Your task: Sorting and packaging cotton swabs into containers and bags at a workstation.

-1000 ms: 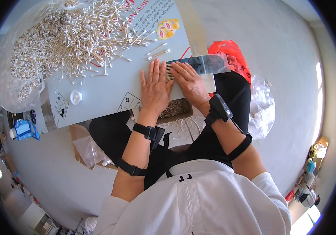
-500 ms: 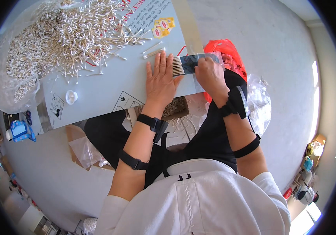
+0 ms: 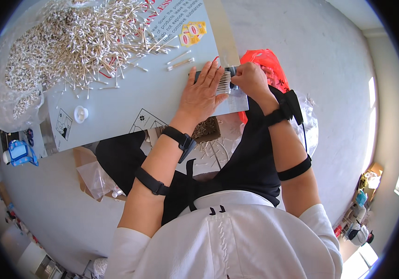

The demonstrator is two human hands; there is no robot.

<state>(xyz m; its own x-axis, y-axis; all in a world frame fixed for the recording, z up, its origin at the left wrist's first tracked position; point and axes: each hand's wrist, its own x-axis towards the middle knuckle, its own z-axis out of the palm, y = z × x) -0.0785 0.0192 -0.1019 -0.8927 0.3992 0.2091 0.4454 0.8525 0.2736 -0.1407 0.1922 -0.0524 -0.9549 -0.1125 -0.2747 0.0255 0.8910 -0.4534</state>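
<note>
My left hand (image 3: 201,95) lies flat with its fingers stretched over a neat row of cotton swabs (image 3: 225,83) on the table. The swabs' tips show past its fingers. A dark, flat plastic packet (image 3: 230,71) lies around this row, partly hidden by both hands; I cannot tell whether the swabs are in it or on it. My right hand (image 3: 251,80) is closed at the packet's right end, with its fingertips hidden. Some loose cotton swabs (image 3: 181,64) lie beyond my left hand.
A big heap of cotton swabs (image 3: 83,42) spills from a clear bag (image 3: 4,109) at the far left. Yellow packets (image 3: 193,33) and a small white round container (image 3: 81,114) are on the table (image 3: 115,121). A red bag (image 3: 267,65) hangs past the right edge; a box (image 3: 207,130) sits below.
My left hand has shifted right with the swab row, closer to my right hand. Dark packet now shows left of my left fingers, and its clear right end no longer shows.
</note>
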